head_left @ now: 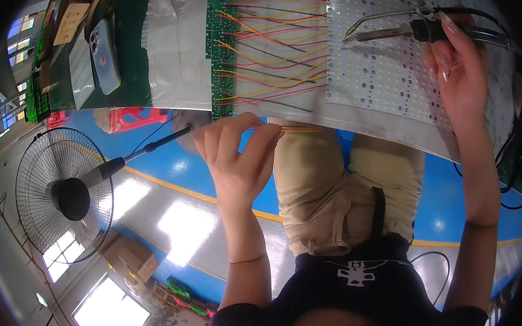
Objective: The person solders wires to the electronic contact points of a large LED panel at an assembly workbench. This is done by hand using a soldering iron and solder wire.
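My right hand (456,58) is closed around a soldering iron (385,34) with a thin metal feed tube running beside its tip. The tip hovers over or rests on a white LED panel (382,82) dotted with small lights; I cannot tell if it touches. At the bench's near edge, my left hand (236,149) pinches yellow wires (301,130) between thumb and finger. Just beyond it lies a strip of green circuit boards (220,84). Red, yellow and black wires (277,47) fan out from the strip toward the panel.
A phone (105,59) in a light blue case lies at the bench's left, beside a small white panel (81,72). A black standing fan (73,197) is at the left. Cardboard boxes (131,260) stand on the floor, and black cables (512,169) hang at the right.
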Tool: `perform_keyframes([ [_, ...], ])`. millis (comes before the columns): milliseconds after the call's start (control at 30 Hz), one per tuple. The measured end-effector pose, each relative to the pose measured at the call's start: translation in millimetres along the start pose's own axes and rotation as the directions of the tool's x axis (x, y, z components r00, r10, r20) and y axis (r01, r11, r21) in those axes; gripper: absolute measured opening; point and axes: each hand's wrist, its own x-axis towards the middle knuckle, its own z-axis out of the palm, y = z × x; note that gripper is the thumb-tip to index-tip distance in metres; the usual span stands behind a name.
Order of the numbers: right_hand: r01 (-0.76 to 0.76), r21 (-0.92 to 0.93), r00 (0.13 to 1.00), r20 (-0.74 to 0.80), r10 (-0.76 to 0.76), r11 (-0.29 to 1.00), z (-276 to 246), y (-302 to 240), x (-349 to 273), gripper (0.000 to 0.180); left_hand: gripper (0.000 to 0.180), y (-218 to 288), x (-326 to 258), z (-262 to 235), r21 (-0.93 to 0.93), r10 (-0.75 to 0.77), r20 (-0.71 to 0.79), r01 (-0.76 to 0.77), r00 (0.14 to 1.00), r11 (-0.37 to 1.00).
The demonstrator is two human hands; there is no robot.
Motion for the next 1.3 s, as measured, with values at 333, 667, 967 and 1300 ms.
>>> perform_keyframes([
  [333,-0.009,-0.025,1.000,0.016,0.010,1.000,-4,0,0,0.014,0.018,9,20,0,-0.224,0.056,0.095,-0.033,0.994,0.974],
  [667,-0.039,-0.014,0.999,-0.001,0.039,0.999,-5,1,-3,0.014,0.017,8,27,1,-0.374,0.084,0.170,-0.014,0.982,0.927],
  [967,-0.045,-0.044,0.999,-0.006,0.045,0.998,-4,-1,-4,0.013,0.017,10,28,2,-0.443,0.044,0.213,0.056,0.976,0.895],
  [1300,-0.008,-0.133,0.997,0.072,0.018,0.991,-3,-4,-12,0.013,0.013,17,36,19,-0.384,-0.067,0.078,0.092,0.995,0.919],
])
